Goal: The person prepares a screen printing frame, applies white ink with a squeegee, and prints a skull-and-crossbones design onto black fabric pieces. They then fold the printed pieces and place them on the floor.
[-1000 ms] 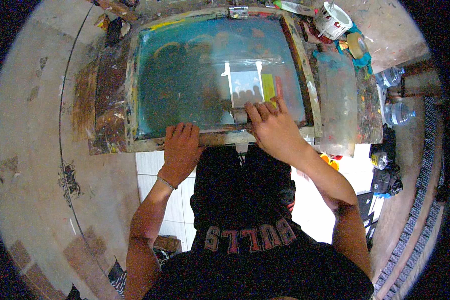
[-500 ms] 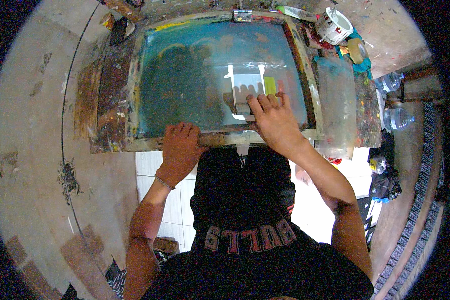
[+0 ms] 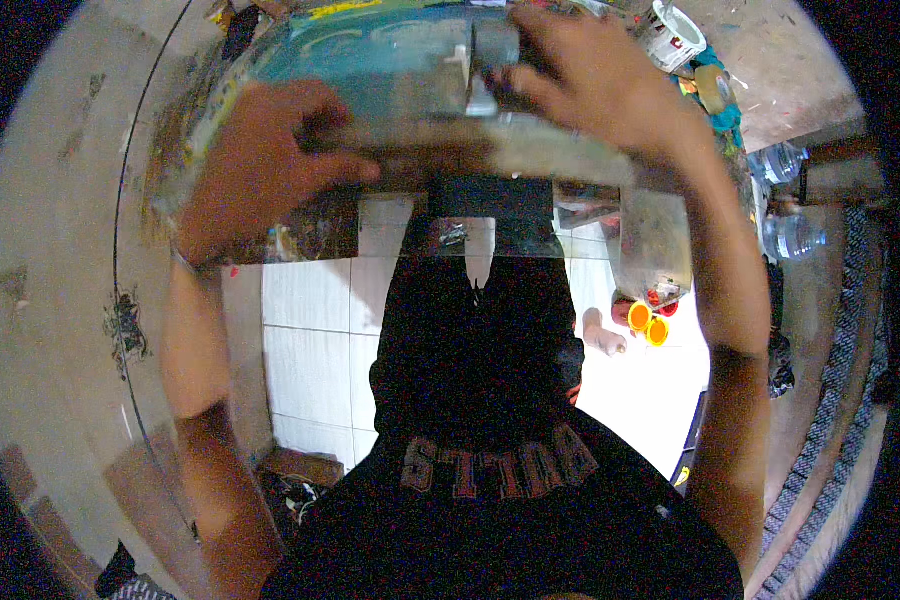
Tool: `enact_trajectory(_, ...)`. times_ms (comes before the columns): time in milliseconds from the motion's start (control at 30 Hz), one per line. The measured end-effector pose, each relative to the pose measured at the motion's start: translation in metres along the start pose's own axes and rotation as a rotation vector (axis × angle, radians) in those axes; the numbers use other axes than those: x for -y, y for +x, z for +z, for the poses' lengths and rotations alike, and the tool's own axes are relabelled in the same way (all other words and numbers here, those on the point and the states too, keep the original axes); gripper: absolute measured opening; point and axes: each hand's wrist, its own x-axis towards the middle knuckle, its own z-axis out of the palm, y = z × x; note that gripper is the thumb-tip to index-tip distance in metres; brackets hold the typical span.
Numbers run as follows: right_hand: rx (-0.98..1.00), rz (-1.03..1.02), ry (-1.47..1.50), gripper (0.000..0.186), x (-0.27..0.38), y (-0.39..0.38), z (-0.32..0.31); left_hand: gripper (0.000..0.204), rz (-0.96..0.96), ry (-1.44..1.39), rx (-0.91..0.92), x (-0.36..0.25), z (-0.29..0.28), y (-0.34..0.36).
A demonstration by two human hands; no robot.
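A wooden-framed printing screen (image 3: pixel 440 138) with a blue-green mesh (image 3: pixel 370 65) stands with its near edge raised. My left hand (image 3: pixel 260 150), blurred, is closed on the near left part of the frame, thumb and fingers on either side of the wood. In my right hand (image 3: pixel 595 85) is a small grey squeegee (image 3: pixel 495 45), held over the mesh at the right. White ink (image 3: pixel 460 75) streaks the mesh beside it. Under the raised edge shows a dark flat panel (image 3: pixel 490 200); what lies farther beneath the screen is hidden.
A white paint tub (image 3: pixel 670 38) stands at the back right, near a roll of tape (image 3: pixel 712 88). Clear plastic bottles (image 3: pixel 795 235) lie at the right. Orange round containers (image 3: pixel 648 322) and a foot (image 3: pixel 602 332) are on the white tiled floor (image 3: pixel 310 365).
The screen's near edge has come up from the table. Both hands have moved up and away from me, the left one also leftward. The squeegee has lifted with my right hand.
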Motion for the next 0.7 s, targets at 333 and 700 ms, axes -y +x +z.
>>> enact_trajectory(333,-0.027,0.175,-0.171,0.083,0.023,0.023,-0.047,0.030,-0.136,-0.358,0.078,0.001,-0.060,0.058)
enact_trajectory(700,-0.211,-0.007,-0.267,0.066,0.030,-0.014,-0.009,0.036,0.071,0.134,-0.100,-0.012,-0.030,0.028)
